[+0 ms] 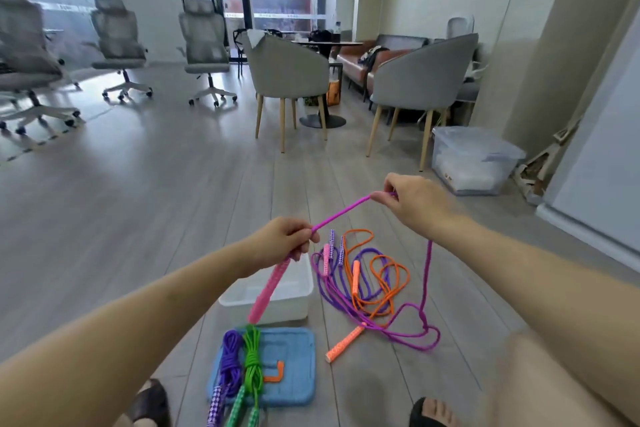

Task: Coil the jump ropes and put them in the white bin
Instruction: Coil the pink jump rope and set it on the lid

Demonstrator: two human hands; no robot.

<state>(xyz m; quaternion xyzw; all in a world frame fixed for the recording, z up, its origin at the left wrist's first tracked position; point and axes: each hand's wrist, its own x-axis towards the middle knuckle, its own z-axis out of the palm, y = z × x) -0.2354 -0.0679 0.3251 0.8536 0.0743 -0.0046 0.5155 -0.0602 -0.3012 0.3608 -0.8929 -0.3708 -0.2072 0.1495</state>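
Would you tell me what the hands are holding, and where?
Both hold the magenta jump rope: left hand where cord meets pink handle, right hand pinching farther along the cord.

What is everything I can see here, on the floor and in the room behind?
magenta rope: one, pink handle, stretched between both hands, rest trailing on floor
loose ropes: tangled pile, orange and purple, floor right of bin
white bin: one, floor, below left hand
blue mat: one, floor near the feet
coiled ropes: two, purple and green, on the mat
orange hook: one, on the mat
clear lidded box: one, floor at right
grey armchairs: two, around a round table
office chairs: three, grey mesh, left
sofa: one, brown, far wall
left hand: grips rope by its handle
right hand: pinches rope
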